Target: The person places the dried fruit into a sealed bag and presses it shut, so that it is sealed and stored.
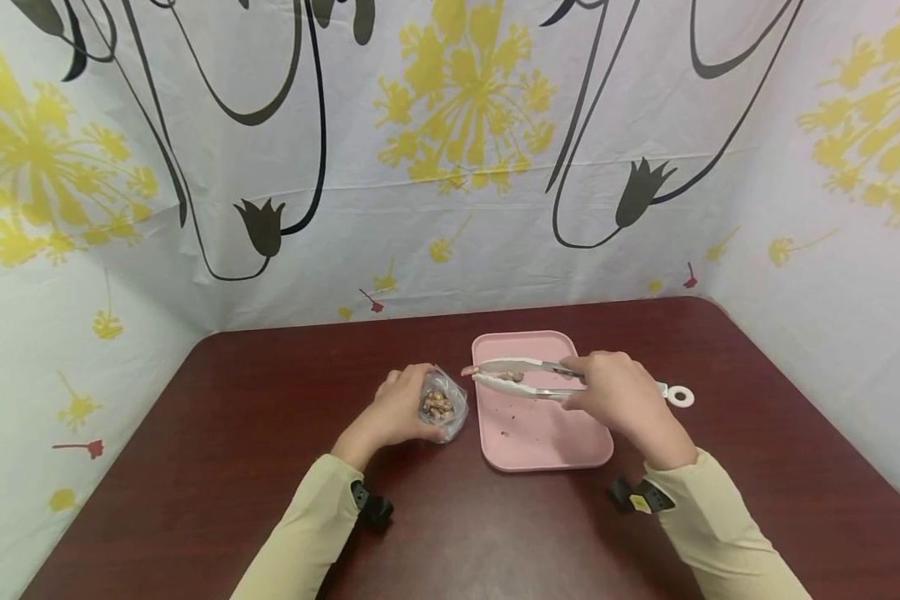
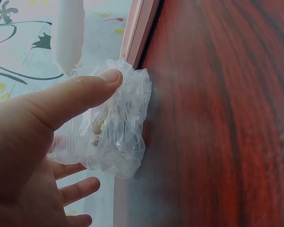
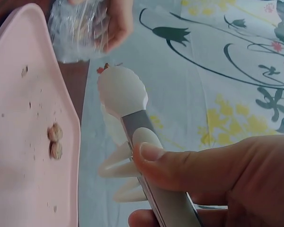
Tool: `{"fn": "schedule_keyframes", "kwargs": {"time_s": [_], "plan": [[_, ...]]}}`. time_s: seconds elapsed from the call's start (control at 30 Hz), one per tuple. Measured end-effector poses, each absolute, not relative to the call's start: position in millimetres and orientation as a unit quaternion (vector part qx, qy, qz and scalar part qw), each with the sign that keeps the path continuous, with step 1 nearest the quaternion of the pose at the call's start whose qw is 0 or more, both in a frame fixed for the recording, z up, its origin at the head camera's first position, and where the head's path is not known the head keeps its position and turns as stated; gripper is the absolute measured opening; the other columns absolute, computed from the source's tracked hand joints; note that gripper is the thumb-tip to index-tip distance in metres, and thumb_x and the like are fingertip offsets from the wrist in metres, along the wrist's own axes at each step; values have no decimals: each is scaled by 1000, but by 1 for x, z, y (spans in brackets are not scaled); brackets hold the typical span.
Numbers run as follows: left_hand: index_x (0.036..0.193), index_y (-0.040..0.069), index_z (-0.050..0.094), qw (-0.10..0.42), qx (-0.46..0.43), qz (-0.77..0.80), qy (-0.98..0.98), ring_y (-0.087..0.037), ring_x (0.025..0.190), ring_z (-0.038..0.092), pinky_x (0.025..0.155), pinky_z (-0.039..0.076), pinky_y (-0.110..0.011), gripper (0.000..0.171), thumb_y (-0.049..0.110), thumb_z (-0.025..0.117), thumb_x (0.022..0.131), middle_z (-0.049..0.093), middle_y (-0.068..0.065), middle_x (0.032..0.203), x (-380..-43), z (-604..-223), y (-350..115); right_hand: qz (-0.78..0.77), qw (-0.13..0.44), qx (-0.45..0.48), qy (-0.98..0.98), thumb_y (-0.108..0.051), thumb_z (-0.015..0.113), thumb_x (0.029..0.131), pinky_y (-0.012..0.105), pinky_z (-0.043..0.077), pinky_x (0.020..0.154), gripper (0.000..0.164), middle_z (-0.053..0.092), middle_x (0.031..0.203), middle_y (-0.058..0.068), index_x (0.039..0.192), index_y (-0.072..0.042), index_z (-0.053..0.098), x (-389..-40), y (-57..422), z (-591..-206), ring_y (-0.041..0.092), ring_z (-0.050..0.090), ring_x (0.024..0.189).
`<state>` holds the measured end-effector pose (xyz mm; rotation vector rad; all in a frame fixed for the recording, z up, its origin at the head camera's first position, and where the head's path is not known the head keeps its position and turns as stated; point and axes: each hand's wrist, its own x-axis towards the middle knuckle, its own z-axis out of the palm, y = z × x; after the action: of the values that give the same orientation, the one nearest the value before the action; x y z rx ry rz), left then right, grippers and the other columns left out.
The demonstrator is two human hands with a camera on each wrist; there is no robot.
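Observation:
My left hand [image 1: 396,408] holds a clear plastic bag [image 1: 456,421] upright on the table, thumb against its near side. Brown nut-like pieces [image 1: 438,406] lie inside the bag's mouth. In the left wrist view the thumb presses the crinkled plastic bag [image 2: 128,123]. My right hand [image 1: 624,402] grips metal tongs with white tips [image 1: 508,385] over the pink tray, tips pointing at the bag. A small brown piece [image 1: 469,371] shows at the tongs' tips. Two brown lumps [image 3: 55,141] rest on the tray beside the tongs.
The pink tray [image 1: 540,442] lies just right of the bag, with small crumbs scattered on it. Both stand on a dark red-brown wooden table [image 1: 217,467]. White cloth [image 1: 435,283] with yellow and grey flower prints hangs behind and at both sides.

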<state>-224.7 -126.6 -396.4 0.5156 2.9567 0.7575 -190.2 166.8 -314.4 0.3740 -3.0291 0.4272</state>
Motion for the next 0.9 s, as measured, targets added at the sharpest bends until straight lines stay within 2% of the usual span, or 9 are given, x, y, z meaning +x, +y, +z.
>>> {"fn": "schedule_keyframes", "kwargs": {"time_s": [0.53, 0.9], "plan": [[139, 10, 38, 27, 169, 249, 953, -28, 114, 41, 99, 34, -48, 98, 35, 91, 60, 49, -7, 132, -225, -397, -127, 126, 39, 175, -976, -18, 82, 67, 38, 44, 58, 39, 63, 69, -5, 104, -20, 71, -192, 133, -321, 17, 57, 66], [139, 10, 38, 20, 170, 251, 953, -29, 114, 41, 99, 34, -48, 100, 35, 91, 59, 49, -7, 132, -226, -398, -129, 134, 36, 167, -976, -19, 83, 67, 37, 44, 57, 50, 68, 80, 2, 114, -15, 69, -191, 133, -318, 19, 59, 68]]}}
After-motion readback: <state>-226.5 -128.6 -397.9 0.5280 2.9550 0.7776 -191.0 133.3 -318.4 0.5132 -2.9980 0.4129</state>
